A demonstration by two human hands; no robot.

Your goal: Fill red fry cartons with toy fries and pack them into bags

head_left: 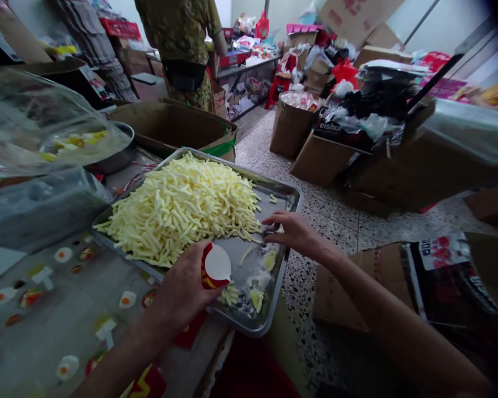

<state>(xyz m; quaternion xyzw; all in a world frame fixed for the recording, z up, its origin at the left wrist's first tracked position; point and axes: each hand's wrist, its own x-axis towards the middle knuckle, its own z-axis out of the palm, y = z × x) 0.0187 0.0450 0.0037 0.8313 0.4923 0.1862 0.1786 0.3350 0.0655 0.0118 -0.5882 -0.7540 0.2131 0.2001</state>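
Observation:
A big heap of pale yellow, fry-shaped pieces [191,204] covers the far and left part of a metal tray [292,210]. My left hand [186,279] grips a small red fry carton [216,264] with a white inner face, over the tray's near edge. At the heap's right edge is my right hand [288,229], its thumb and fingers apart and nothing visible between them. A few loose pieces and flattened yellow bits [257,298] with white powder lie in the tray's near right corner. More red cartons [147,384] are partly visible below my left arm.
The tray overhangs the table [37,331], which has a food-patterned cover. Behind it stand an open cardboard box [166,124] and a metal bowl [124,146] under plastic. A person [182,44] stands beyond. Several cartons, including one box [357,287], crowd the speckled floor [315,221].

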